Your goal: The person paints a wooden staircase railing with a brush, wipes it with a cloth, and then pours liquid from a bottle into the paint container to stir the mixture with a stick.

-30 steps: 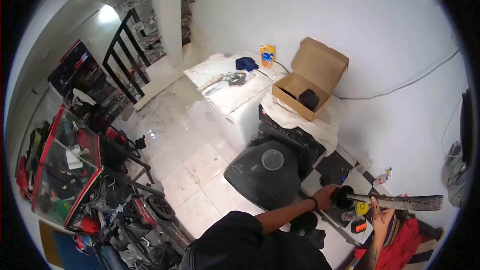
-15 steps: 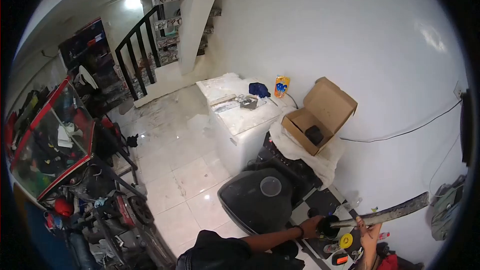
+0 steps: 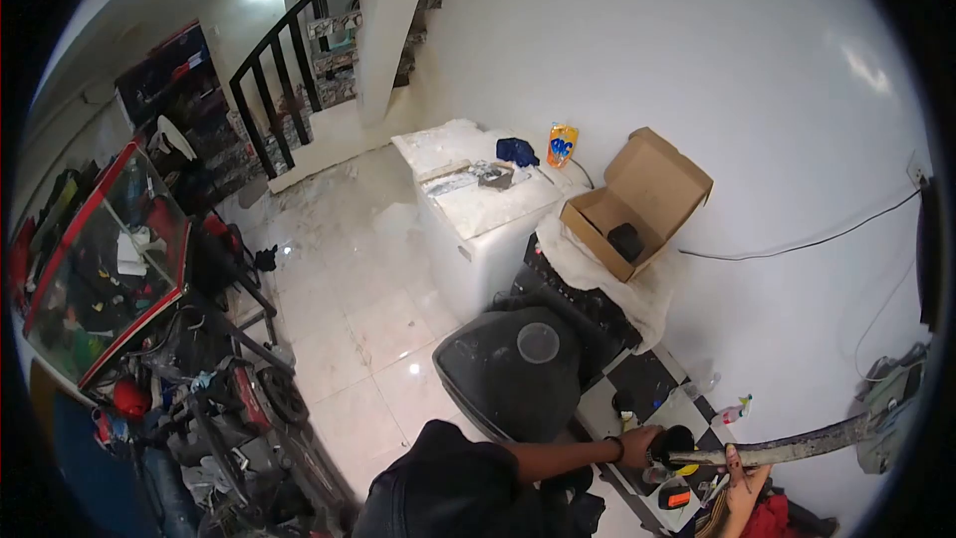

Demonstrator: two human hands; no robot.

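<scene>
At the lower right, my left hand (image 3: 639, 446) is wrapped round a black round cup-like piece (image 3: 677, 441). My right hand (image 3: 739, 483) holds a long, slightly curved, worn strip (image 3: 797, 448) from below, near its left end. That end of the strip lies at the opening of the black piece. Beneath the hands are a yellow round item (image 3: 687, 468), partly covered, and an orange and black item (image 3: 674, 494) on the checkered surface (image 3: 607, 408).
An open cardboard box (image 3: 652, 184) rests on a cloth beside a white chest (image 3: 488, 209). A large black casing (image 3: 508, 374) stands left of my hands. A glass case (image 3: 110, 259) and piled machine parts (image 3: 239, 438) are at the left.
The view has swung, moving the room's contents within the frame. Both hands keep hold of the black piece and the strip, whose left end stays at the opening.
</scene>
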